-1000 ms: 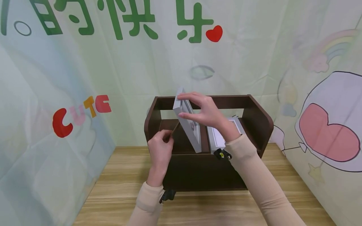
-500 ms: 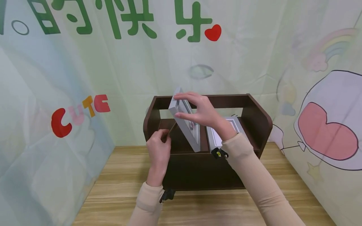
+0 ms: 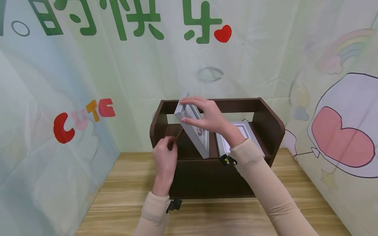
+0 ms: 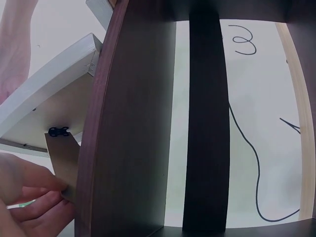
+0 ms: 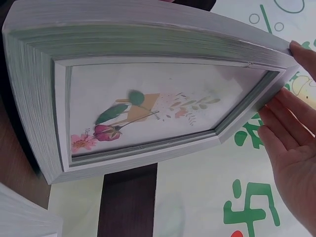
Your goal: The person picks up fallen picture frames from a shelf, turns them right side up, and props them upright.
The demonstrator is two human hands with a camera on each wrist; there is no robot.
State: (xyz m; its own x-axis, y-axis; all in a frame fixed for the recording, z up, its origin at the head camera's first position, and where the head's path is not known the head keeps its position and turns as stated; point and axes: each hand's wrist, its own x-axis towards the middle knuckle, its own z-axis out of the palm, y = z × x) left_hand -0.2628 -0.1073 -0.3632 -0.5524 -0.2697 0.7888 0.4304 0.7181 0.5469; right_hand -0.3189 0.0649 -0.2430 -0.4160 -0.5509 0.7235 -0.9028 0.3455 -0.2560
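A white picture frame (image 3: 193, 137) stands tilted on the dark brown shelf (image 3: 212, 178), leaning to the left. Its front, in the right wrist view, shows a pressed rose (image 5: 107, 132) and printed flowers behind the pane. My right hand (image 3: 209, 115) holds the frame's upper edge between thumb and fingers. Behind the frame, my left hand (image 3: 165, 157) pinches the brown stand leg (image 4: 63, 155), which swings out from a small black hinge (image 4: 59, 131) on the frame's back.
A second white frame (image 3: 220, 144) lies back on the shelf at the right, partly behind my right forearm. The shelf has raised side panels (image 3: 270, 126) and a back rail (image 3: 239, 106). It stands on a wood-grain table (image 3: 127, 183), with printed cloth (image 3: 141, 72) around it.
The top of the frame has leaned further left, with my right hand following. My left hand has shifted slightly left, still pinching the stand leg.
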